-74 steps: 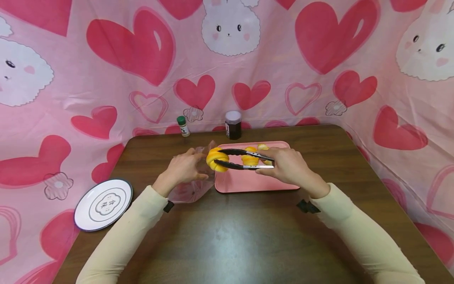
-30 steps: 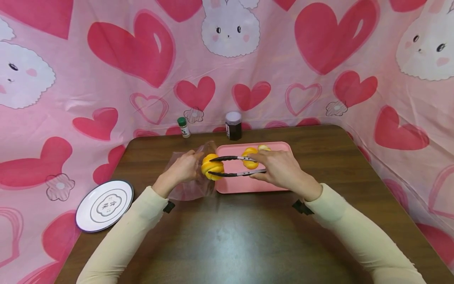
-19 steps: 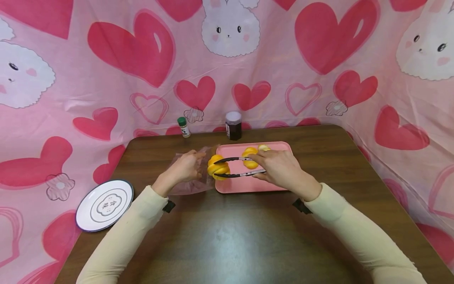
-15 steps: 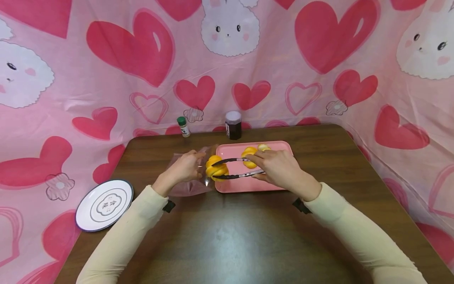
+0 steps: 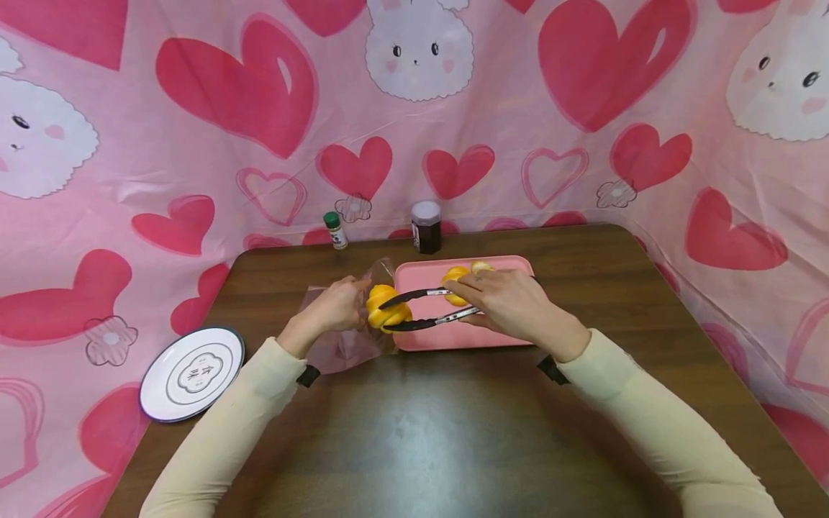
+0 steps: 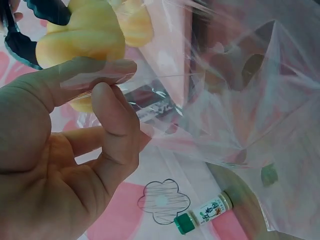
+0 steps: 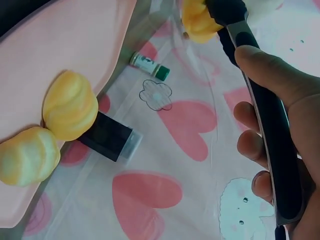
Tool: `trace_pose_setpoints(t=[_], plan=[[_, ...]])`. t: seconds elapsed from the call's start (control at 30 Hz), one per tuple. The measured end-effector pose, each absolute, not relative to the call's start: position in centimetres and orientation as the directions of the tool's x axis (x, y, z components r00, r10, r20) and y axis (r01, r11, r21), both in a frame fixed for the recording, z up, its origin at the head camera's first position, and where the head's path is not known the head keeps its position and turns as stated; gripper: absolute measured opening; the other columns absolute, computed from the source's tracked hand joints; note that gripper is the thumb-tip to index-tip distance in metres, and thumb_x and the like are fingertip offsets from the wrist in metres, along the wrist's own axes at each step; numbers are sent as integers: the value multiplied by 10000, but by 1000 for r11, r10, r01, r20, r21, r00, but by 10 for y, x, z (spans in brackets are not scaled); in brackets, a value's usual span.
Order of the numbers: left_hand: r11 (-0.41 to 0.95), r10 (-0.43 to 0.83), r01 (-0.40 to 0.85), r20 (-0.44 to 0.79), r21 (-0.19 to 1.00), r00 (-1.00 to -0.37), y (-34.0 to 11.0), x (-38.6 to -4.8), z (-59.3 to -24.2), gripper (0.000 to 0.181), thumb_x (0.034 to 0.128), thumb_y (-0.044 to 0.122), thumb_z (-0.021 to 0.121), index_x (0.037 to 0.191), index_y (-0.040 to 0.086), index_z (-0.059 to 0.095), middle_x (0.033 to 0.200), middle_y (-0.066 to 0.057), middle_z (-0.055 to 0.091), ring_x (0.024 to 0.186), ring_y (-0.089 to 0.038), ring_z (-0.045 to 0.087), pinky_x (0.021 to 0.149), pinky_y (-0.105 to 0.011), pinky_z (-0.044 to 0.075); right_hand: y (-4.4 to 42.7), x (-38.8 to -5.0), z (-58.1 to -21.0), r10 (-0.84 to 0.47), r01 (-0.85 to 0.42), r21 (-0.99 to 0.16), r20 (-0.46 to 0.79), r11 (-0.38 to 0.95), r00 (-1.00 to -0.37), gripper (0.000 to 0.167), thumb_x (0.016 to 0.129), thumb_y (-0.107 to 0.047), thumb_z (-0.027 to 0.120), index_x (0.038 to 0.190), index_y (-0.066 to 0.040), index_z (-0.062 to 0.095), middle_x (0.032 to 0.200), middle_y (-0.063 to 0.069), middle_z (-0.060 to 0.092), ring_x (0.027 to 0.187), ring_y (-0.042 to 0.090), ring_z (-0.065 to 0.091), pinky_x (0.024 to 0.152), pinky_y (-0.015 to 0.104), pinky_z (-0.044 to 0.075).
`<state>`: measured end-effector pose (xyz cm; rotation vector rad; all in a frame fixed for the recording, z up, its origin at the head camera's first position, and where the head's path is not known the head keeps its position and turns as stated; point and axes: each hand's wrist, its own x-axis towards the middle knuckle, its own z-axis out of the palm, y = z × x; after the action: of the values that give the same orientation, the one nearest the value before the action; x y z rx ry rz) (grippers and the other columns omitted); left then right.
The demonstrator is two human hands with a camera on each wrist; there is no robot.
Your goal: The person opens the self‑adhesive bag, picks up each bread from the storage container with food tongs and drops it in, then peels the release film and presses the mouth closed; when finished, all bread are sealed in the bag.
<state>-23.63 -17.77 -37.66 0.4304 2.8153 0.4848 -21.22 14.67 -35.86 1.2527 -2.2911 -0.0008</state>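
In the head view my left hand [image 5: 332, 311] pinches the edge of a clear plastic bag [image 5: 343, 352]; the bag film [image 6: 225, 110] spreads beyond the fingers in the left wrist view. My right hand [image 5: 512, 302] grips black-and-silver tongs [image 5: 424, 324], whose tips clasp a yellow twisted bread roll [image 5: 383, 298]. That roll is at the bag's mouth, close to the left fingers; how far inside it lies, I cannot tell. Behind the tongs, a second roll [image 7: 70, 105] and a paler one [image 7: 29, 156] rest on the pink tray [image 5: 421, 342].
A white plate [image 5: 193, 374] with a printed mark lies at the table's left edge. Along the back stand a green-capped shaker bottle [image 5: 335, 232] and a dark jar with a pale lid [image 5: 426, 229]. Heart-patterned cloth [image 5: 363, 165] hangs behind the brown table [image 5: 414, 432].
Over the last seconds the tongs and roll have come lower and slightly left, towards the bag's mouth, with a small shift right and back. The left hand has barely moved; the bag film has shifted.
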Motion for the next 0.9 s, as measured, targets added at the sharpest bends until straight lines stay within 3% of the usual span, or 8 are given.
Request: trace_pose_setpoints(t=[0.17,0.33,0.5,0.67,0.9], plan=[[893,346,260,-193,367,-918,-175,-236,-375,882,730,105,835,1504,26,419,1345,-207,555,1094,-326,590,945,-475,565,146,-214,-358,-770,-781,189,413,595,-486,650,743,-479,851,1302,-203,665,1113,-15,753,1014,188,693,733,326,596],[877,397,320,-162,359,-904,-173,-236,-373,873,742,134,836,1501,22,421,1443,-192,533,1219,-361,560,1032,-523,503,141,-212,-358,-729,-744,140,384,653,-568,619,758,-500,832,1274,-195,673,1113,-7,738,937,180,695,622,329,567],[863,424,362,-115,351,-898,-172,-235,-372,902,715,159,861,1500,75,425,1360,-215,563,1193,-381,582,1032,-566,490,133,-209,-356,-687,-703,102,353,704,-636,592,766,-502,825,1242,-181,682,1054,-13,724,823,187,687,574,337,552],[852,401,329,-105,407,-910,-171,-234,-371,904,700,119,859,1496,102,430,1343,-218,547,1141,-364,593,1004,-551,516,128,-209,-357,-721,-724,154,359,672,-593,577,751,-496,840,1213,-182,696,1010,-25,727,796,166,664,539,327,545],[849,376,281,-137,448,-916,-170,-232,-370,938,689,70,848,1516,109,407,1464,-229,470,1269,-407,535,1016,-560,500,128,-213,-361,-765,-758,209,383,618,-517,597,752,-490,841,1249,-195,693,1115,-32,737,892,151,670,607,288,560]])
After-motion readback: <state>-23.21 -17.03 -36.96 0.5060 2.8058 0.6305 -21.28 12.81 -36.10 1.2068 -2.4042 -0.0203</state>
